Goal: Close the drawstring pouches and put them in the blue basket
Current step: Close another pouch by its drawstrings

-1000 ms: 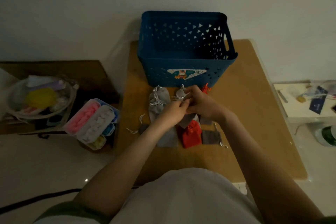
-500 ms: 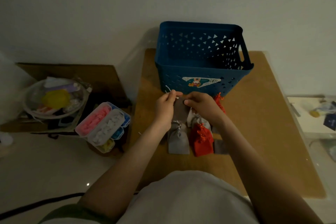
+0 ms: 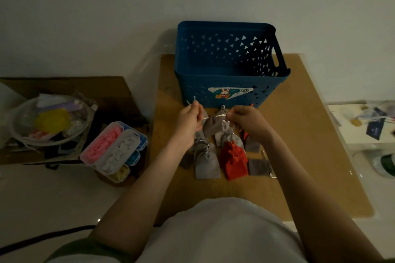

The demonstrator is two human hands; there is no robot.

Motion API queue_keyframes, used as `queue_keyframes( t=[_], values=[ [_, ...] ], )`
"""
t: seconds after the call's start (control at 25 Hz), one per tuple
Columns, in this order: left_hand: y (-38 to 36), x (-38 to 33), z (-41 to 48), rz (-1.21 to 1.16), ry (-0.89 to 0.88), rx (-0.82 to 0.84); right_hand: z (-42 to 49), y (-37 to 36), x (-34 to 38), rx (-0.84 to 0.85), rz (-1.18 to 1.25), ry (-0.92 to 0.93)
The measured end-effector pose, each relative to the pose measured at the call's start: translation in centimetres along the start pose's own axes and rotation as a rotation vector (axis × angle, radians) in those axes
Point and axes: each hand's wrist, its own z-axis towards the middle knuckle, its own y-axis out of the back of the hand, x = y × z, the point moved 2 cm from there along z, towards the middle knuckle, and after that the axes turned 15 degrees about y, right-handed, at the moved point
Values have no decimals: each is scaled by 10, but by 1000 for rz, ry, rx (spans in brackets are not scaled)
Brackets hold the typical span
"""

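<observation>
A grey-brown pouch (image 3: 211, 127) is held up in the middle of the frame, just below the near wall of the blue basket (image 3: 193, 83). Its white drawstring (image 3: 217, 115) is stretched level between the two hands. One side of the cord is pinched by the curled fingers of the left hand (image 3: 190, 120), and two loose cord ends are seen sticking up above that fist. The other side is pinched by the right hand (image 3: 248, 121), whose fingers are curled in close to the pouch's mouth. The mouth of the pouch is gathered into folds under the cord; whether it is fully drawn shut cannot be told.

The basket is set upright at the far end of the wooden table (image 3: 310, 139), in the upper centre of the frame; a sticker is seen on its front wall and nothing can be made out inside it. Below the hands, further pouches are laid close together on the table: a grey pouch (image 3: 207, 164) to the left, a red pouch (image 3: 234, 163) just beside it, and a dark grey pouch (image 3: 258, 167) to the right. More grey ones are partly hidden behind the hands.

At the left of the frame, a clear bowl (image 3: 19, 132) with a yellow lid inside and a compartment box (image 3: 111, 147) of pink and white pieces are seen beside the table.
</observation>
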Motion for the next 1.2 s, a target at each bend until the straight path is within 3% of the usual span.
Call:
queue_keyframes(
  t=[0.16, 0.4, 0.52, 0.64, 0.84, 0.92, 1.04, 1.2],
  values=[
    [-3, -5, -2, 344, 0, 27, 2, 4, 3, -20, -91, 44],
    [-24, -4, -1, 713, -114, 48, 7, -4, 24, 38, -259, 293],
    [-24, -6, -2, 707, -167, 40, 14, -2, 29, -2, -269, 378],
    [-21, -7, -1, 766, -197, 18, 18, -6, 35, 60, -263, 424],
    [-21, -8, -13, 415, -65, 282, 20, -7, 40, 65, -119, 382],
    [-19, -8, -14, 444, -95, 338, 19, -7, 41, 51, -68, 358],
    [-15, -6, -15, 579, -169, 297, 15, -10, 46, 46, 82, 339],
    [-8, -7, -14, 491, -181, 288, 11, -6, 43, 19, 198, 355]
  ],
)
